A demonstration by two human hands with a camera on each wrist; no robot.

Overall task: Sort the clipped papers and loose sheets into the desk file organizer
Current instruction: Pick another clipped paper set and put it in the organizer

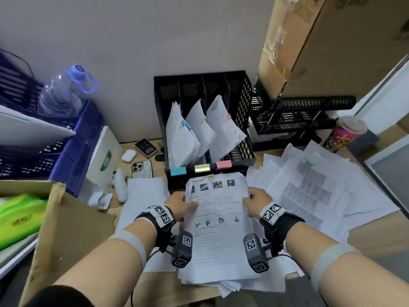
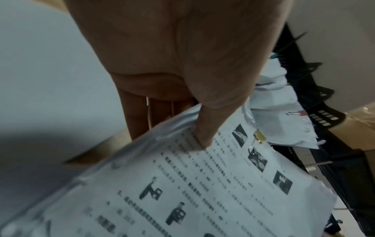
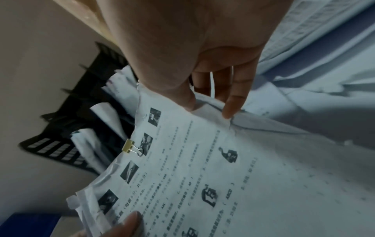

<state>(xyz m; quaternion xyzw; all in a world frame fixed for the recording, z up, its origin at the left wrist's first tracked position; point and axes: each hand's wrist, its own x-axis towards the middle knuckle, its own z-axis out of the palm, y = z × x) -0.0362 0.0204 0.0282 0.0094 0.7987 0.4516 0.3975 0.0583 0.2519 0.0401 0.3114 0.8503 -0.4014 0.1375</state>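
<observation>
A thick printed paper stack point(image 1: 219, 222) with a yellow binder clip point(image 1: 211, 176) at its top edge is held over the desk, just in front of the black file organizer point(image 1: 243, 103). My left hand point(image 1: 183, 203) pinches its left edge, thumb on top point(image 2: 205, 137), fingers beneath. My right hand point(image 1: 254, 201) grips the right edge point(image 3: 211, 107). The organizer's slots hold stacks with a blue clip point(image 1: 185, 125), a yellow clip point(image 1: 203, 119) and a pink clip point(image 1: 228, 117). Blue, yellow and pink labels point(image 1: 201, 169) mark its front.
Loose printed sheets point(image 1: 314, 187) spread over the desk at right, more lie under the held stack. A phone point(image 1: 142, 169), earbud case point(image 1: 128, 155) and cardboard box point(image 1: 66, 229) are at left. A black tray rack point(image 1: 298, 120) and cup point(image 1: 345, 134) stand at right.
</observation>
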